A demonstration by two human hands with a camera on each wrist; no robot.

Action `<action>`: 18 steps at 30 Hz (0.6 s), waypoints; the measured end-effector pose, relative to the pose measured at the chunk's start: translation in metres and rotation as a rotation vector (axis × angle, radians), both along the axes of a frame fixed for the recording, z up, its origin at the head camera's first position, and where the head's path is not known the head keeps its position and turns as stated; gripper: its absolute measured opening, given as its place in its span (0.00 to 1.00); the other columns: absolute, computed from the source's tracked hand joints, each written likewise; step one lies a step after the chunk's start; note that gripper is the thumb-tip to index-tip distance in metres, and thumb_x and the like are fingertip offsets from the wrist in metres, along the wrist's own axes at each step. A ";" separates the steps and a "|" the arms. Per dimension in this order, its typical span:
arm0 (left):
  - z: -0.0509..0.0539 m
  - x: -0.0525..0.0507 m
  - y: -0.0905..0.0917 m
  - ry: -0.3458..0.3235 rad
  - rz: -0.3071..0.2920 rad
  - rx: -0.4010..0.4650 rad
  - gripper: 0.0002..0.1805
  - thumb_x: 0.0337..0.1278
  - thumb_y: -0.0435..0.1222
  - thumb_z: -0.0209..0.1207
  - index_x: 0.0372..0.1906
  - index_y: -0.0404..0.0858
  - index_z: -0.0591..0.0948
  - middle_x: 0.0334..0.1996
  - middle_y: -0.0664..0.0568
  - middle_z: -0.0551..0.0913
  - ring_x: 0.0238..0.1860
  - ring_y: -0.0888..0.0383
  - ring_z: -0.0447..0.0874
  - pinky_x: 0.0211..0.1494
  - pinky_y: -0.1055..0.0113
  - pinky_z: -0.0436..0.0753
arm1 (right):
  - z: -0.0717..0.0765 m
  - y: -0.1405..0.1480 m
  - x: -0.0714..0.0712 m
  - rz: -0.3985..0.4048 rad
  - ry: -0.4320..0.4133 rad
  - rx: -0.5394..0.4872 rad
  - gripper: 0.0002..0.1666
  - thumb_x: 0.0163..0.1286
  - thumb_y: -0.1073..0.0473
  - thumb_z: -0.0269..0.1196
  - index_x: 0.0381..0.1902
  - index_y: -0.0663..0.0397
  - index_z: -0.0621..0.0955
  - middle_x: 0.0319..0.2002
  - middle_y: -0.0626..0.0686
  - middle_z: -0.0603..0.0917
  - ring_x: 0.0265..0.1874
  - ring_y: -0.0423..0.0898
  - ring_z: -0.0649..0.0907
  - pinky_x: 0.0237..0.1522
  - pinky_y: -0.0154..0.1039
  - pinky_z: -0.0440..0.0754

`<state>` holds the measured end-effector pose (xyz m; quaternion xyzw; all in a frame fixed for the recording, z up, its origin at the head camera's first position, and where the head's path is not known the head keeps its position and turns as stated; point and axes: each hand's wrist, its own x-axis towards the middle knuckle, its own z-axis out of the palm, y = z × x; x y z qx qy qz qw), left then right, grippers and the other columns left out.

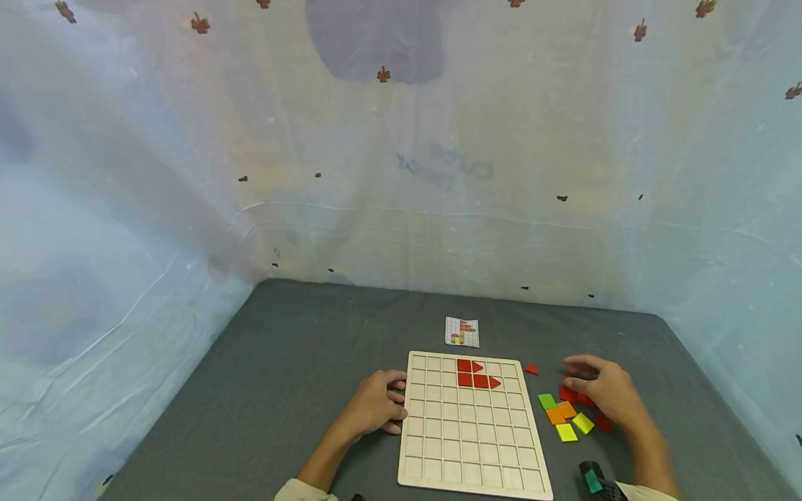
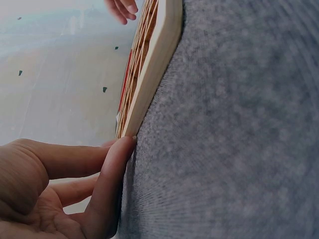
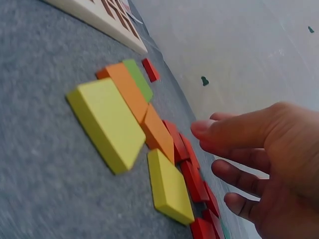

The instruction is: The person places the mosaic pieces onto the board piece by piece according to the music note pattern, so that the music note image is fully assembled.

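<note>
While a pale printed sheet (image 1: 376, 243) is hung behind and beside a grey table (image 1: 326, 327), a gridded wooden board (image 1: 451, 435) is laid flat on it, five red pieces (image 1: 465, 380) being set in two rows towards its far edge. The board's left edge is touched by the left hand (image 1: 372, 403), its fingers loosely bent. The right hand (image 1: 610, 390) is held half open, with nothing seen in its grasp, just above loose red tiles (image 1: 567, 394). Beyond the board, a printed card (image 1: 454, 332) is placed. Beside the red tiles, yellow tiles (image 1: 567, 433), orange tiles (image 1: 555, 416) and a green tile (image 1: 547, 401) are grouped; a small red triangle (image 1: 532, 369) is set apart.
</note>
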<state>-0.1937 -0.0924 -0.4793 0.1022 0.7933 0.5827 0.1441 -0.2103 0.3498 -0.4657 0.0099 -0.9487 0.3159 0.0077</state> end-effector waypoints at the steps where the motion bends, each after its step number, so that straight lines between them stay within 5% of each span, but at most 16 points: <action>1: 0.000 0.000 0.000 0.001 -0.001 0.000 0.36 0.52 0.18 0.67 0.70 0.24 0.74 0.56 0.38 0.77 0.50 0.49 0.83 0.29 0.58 0.93 | 0.000 0.001 0.000 -0.008 -0.005 0.005 0.27 0.72 0.55 0.72 0.64 0.63 0.83 0.56 0.66 0.86 0.53 0.64 0.84 0.54 0.67 0.83; 18: 0.002 0.001 0.001 0.000 0.008 0.003 0.36 0.51 0.18 0.68 0.70 0.26 0.75 0.55 0.39 0.78 0.49 0.49 0.84 0.28 0.58 0.92 | -0.004 0.006 -0.002 -0.059 -0.018 0.056 0.22 0.72 0.61 0.70 0.60 0.66 0.83 0.51 0.67 0.87 0.47 0.60 0.84 0.51 0.64 0.84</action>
